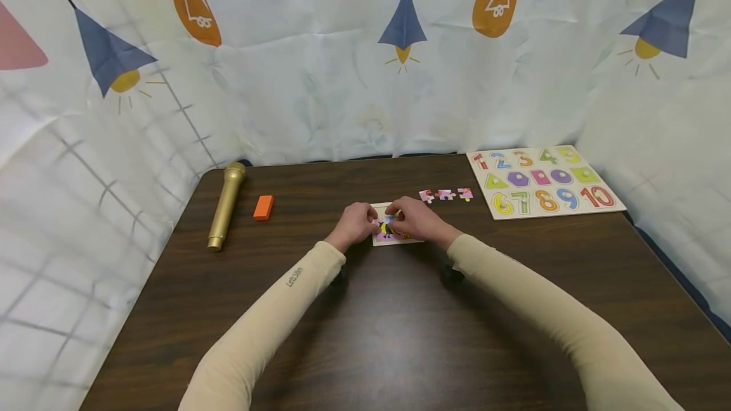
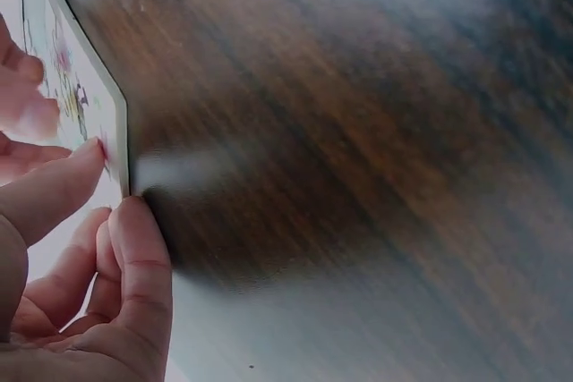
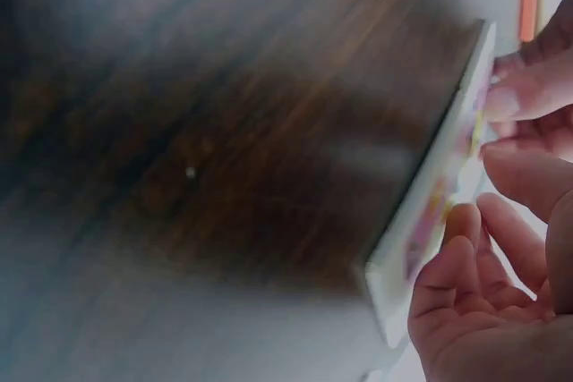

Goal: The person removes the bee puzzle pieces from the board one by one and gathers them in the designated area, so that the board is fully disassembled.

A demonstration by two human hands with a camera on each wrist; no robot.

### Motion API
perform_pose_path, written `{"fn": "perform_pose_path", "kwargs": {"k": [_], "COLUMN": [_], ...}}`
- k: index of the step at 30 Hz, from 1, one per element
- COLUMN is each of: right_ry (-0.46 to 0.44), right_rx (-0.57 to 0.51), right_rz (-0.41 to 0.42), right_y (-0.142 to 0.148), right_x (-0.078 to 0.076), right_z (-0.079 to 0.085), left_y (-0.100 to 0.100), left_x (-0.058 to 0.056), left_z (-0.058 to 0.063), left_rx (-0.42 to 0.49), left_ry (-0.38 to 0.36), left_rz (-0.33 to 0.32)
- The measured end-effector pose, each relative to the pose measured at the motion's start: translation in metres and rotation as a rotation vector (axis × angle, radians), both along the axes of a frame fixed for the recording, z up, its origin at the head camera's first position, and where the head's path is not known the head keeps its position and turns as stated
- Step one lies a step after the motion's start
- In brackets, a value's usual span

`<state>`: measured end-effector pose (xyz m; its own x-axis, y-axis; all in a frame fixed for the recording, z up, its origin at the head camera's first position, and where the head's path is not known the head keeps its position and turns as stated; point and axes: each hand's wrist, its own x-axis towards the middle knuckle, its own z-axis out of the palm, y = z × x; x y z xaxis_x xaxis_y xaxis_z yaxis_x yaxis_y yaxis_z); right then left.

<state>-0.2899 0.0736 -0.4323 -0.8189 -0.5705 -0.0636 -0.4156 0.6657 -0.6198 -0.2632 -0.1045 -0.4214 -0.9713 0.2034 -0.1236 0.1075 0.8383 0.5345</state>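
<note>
A small jigsaw board with a pale rim and a colourful picture lies on the table between the two hands. At its left side my left hand grips the edge; in the left wrist view the thumb presses on the picture and a fingertip meets the rim. My right hand reaches over the board's right part, fingers bent down onto the picture, as the right wrist view shows with the thumb. I cannot tell whether a piece is between those fingertips.
Three loose jigsaw pieces lie in a row behind the right hand. A number and shape board is at the back right. On the left are an orange block and a gold microphone. A patterned curtain hangs behind the table.
</note>
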Motion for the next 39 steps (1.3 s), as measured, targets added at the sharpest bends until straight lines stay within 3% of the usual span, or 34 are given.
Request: {"fn": "perform_pose_path", "kwargs": {"k": [9, 20, 28, 39], "right_ry": [0.006, 0.068, -0.002, 0.028], "right_rx": [0.046, 0.096, 0.048, 0.005], "right_rz": [-0.001, 0.038, 0.007, 0.014], "right_y": [-0.009, -0.013, -0.014, -0.011], "right_x": [-0.005, -0.004, -0.005, -0.001], "right_z": [-0.002, -0.003, -0.004, -0.005], "left_y": [0.001, 0.0, -0.001, -0.001], "left_x": [0.0, -0.002, -0.002, -0.003], "left_z": [0.004, 0.0, 0.0, 0.0], "left_rx": [-0.033, -0.023, -0.015, -0.032], "left_ry": [-0.013, -0.011, -0.018, -0.004], "left_rz": [0.001, -0.005, -0.002, -0.014]}}
